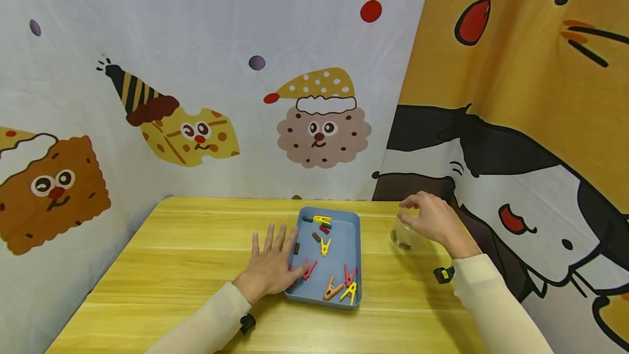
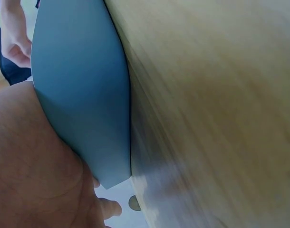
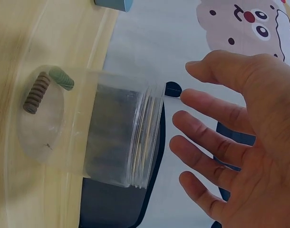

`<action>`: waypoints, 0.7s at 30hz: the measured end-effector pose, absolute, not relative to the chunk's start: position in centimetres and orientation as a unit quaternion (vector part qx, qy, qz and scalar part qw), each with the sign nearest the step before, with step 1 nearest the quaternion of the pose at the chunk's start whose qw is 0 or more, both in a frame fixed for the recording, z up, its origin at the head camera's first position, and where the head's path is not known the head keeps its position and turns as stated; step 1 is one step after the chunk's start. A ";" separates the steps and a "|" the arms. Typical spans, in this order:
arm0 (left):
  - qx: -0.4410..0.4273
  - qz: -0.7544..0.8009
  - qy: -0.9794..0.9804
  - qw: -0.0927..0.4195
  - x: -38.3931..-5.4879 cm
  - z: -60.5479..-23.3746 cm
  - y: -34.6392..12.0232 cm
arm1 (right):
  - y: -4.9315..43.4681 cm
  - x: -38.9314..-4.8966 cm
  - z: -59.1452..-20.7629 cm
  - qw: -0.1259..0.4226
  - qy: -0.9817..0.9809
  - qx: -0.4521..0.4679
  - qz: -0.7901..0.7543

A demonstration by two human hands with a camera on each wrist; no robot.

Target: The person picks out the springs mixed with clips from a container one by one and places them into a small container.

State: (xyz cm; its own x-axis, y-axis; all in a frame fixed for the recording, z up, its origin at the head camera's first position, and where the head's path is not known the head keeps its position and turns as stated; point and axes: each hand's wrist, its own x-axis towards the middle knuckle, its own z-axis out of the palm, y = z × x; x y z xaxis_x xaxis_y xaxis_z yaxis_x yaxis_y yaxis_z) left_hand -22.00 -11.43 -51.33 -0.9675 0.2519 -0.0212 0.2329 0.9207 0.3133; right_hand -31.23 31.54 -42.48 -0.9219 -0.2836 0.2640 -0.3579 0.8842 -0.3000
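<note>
the clear jar (image 3: 111,128) stands up on the table (image 1: 196,255), on my right side, with the blue-gray tray (image 1: 344,239) to the left of it. its long way runs up and down, and its mouth is on top, with a screw edge around it. a brown bumpy piece (image 3: 36,92) and a green bumpy piece (image 3: 62,78) lie at the bottom.

my right hand (image 1: 434,223) is the near one. the jar is just below its fingers, and the mouth points up at them. those fingers are spread and bent a little, with a gap between the tips and the jar, so i am not holding it.

my left hand (image 1: 270,266) is spread flat on the left edge of the tray, far from the jar. by my left thumb is a pink clip (image 1: 309,270). at the near end lie an orange clip (image 1: 333,289) and a yellow clip (image 1: 349,291). farther up are little pieces (image 1: 316,237), brown, red and green. behind it all hangs a white cloth (image 1: 216,26) with funny food faces.
</note>
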 end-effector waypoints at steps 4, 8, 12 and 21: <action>0.124 0.155 0.980 0.031 -22.0 -51.3 -11.4 | 31.3 -31.2 -42.6 0.112 -0.963 0.174 0.175; 0.123 0.160 0.979 0.031 -22.0 -51.3 -11.5 | 30.8 -31.2 -42.7 0.122 -0.959 0.187 0.176; 0.122 0.161 0.979 0.030 -22.0 -51.3 -11.6 | 30.2 -31.2 -42.9 0.128 -0.958 0.192 0.171; 0.121 0.165 0.978 0.038 -21.9 -51.2 -11.5 | 29.0 -30.8 -43.3 0.137 -0.956 0.198 0.167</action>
State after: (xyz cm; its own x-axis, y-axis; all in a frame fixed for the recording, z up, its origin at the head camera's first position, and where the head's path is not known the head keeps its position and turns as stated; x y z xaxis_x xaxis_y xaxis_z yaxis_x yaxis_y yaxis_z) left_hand -21.91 -11.55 -51.15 -0.9677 0.2497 -0.0343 0.2247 0.9163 0.3315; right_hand -30.75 28.95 -43.25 -0.8843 -0.3323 0.3281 -0.4237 0.8663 -0.2646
